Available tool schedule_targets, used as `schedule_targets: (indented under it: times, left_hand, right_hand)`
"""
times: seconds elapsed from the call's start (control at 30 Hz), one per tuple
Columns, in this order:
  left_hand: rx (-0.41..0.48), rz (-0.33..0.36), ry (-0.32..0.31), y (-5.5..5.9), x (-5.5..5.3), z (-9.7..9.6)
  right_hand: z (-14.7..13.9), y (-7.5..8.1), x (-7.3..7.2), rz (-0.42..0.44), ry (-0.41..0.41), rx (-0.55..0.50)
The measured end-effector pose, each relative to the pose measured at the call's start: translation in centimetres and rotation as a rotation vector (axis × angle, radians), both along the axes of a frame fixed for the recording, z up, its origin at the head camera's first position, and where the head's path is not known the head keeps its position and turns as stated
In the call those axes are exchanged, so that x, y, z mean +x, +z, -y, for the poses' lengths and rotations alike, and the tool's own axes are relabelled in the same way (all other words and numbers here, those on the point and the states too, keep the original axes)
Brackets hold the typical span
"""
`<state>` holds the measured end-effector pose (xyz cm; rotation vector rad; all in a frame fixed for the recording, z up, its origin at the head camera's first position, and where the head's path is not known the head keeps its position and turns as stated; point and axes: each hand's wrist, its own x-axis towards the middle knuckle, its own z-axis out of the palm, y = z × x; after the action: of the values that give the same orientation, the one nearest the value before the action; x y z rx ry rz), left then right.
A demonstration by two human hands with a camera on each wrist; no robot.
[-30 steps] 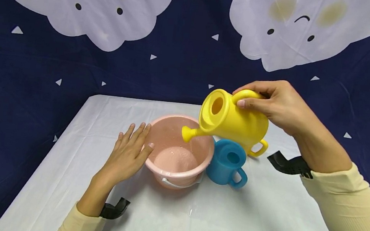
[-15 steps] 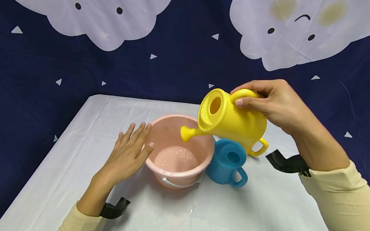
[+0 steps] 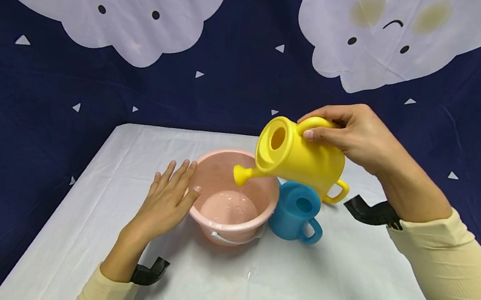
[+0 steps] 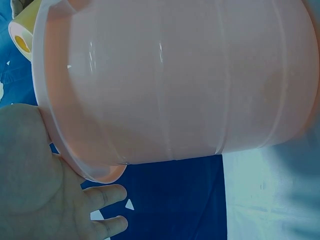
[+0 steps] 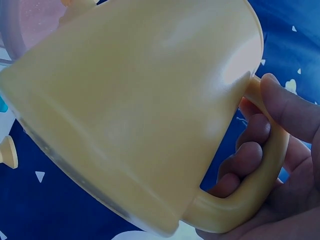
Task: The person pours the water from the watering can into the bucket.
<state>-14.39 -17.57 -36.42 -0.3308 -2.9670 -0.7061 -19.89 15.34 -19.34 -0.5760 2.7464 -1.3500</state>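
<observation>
My right hand [image 3: 359, 134] grips the top handle of a yellow watering can [image 3: 311, 158], and in the right wrist view its fingers curl round that handle [image 5: 270, 165]. Tilted left, the can holds its spout over a pink bucket [image 3: 231, 224]. A faint trickle falls from the spout's head [image 3: 242, 175], and shallow water with bubbles lies on the bucket's bottom. With fingers straight, my left hand [image 3: 166, 203] rests against the bucket's left rim; its palm [image 4: 30, 170] touches the rim in the left wrist view.
A blue watering can [image 3: 288, 221] stands close against the bucket's right side. Behind it shows the handle of another yellow can [image 3: 340, 193], otherwise hidden. White cloth covers the table [image 3: 295, 292]; a dark blue cloud-patterned cloth [image 3: 247, 96] lies beyond its back edge.
The yellow watering can and my right hand have shifted slightly left over the bucket. My left hand, the bucket and the blue can have stayed in place.
</observation>
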Motion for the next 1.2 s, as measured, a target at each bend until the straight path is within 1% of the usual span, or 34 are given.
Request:
schedule_targets:
  times: [0.3,0.67,0.93,1.2]
  left_hand:
    - [0.007,0.001,0.001,-0.02,0.00,-0.07]
    - [0.009,0.003,0.002,-0.01,0.00,-0.08]
    - [0.008,0.002,0.004,-0.04,0.00,-0.07]
    - [0.009,0.000,0.005,-0.06,0.01,-0.07]
  right_hand:
    - [-0.01,0.11,0.04,0.009,0.003,0.007]
    - [0.12,0.26,0.01,-0.009,0.002,0.027]
    - [0.30,0.42,0.04,-0.018,-0.008,0.061]
    - [0.52,0.61,-0.01,-0.031,-0.002,0.088]
